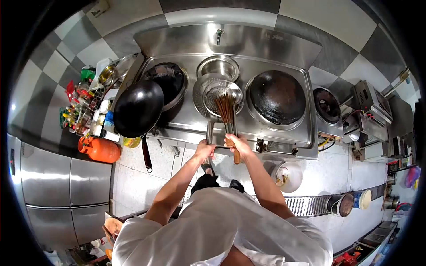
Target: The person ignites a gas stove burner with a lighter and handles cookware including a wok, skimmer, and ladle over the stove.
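My left hand (205, 151) is closed round the handle of a perforated metal skimmer (200, 98). The skimmer lies over the middle of the steel stove, partly covering a round steel pot (218, 65). My right hand (238, 144) grips a bamboo wok brush (225, 110), bristles pointing away from me. A metal ladle (214, 91) overlaps the skimmer, and its handle runs alongside the brush to my right hand. The bristle tips are over the ladle's bowl; whether they touch it I cannot tell.
A black wok (138, 108) with its handle toward me rests at the left, near another dark wok (165, 82). An upturned wok (278, 97) covers the right burner. Seasoning bottles and an orange gas cylinder (100, 149) stand left. A white bucket (287, 176) sits on the floor.
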`<action>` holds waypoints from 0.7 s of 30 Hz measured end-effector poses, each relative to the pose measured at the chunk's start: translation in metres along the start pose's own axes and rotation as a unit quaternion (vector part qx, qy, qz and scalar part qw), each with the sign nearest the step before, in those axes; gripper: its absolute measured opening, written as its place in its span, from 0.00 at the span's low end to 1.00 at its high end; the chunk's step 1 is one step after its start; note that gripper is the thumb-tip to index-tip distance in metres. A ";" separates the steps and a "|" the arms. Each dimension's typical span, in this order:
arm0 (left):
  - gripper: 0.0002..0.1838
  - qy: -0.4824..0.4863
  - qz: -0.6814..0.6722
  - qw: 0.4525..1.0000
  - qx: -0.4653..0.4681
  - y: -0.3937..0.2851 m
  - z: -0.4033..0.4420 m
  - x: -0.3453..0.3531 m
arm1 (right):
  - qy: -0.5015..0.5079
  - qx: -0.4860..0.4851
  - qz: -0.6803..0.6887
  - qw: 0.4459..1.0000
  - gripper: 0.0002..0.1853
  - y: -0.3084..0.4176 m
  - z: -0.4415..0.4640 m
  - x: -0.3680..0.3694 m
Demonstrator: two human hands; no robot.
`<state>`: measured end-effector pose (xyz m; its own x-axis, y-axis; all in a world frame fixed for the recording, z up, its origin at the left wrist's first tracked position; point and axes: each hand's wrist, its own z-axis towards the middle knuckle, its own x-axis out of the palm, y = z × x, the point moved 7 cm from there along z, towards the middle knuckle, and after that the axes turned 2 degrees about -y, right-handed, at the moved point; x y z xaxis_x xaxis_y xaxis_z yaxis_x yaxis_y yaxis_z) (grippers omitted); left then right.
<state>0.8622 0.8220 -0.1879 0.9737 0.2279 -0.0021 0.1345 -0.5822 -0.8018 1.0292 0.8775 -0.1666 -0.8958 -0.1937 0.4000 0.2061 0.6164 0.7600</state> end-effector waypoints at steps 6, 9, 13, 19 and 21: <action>0.16 -0.097 0.128 0.987 0.022 0.018 -0.011 -0.031 | 0.020 0.024 0.015 0.999 0.19 -0.037 -0.020 -0.018; 0.17 -0.130 0.175 0.975 0.046 0.016 -0.007 -0.048 | 0.010 0.033 0.014 0.999 0.18 -0.044 -0.025 -0.021; 0.18 -0.186 0.189 0.959 0.106 -0.015 -0.008 -0.073 | -0.011 0.024 -0.010 1.000 0.20 -0.035 -0.043 -0.020; 0.05 -0.040 -0.029 0.994 0.093 -0.051 -0.024 -0.073 | -0.029 -0.053 0.012 0.998 0.18 -0.009 -0.085 -0.005; 0.04 0.036 -0.088 0.993 0.068 -0.039 -0.024 -0.054 | -0.037 -0.089 0.014 0.995 0.17 0.000 -0.087 -0.002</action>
<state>0.8089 0.8135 -0.1423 0.9486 0.2578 0.1838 0.2825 -0.4269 -0.8591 1.0656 0.8119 -0.1230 -0.9135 -0.1178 0.3894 0.2927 0.4744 0.8302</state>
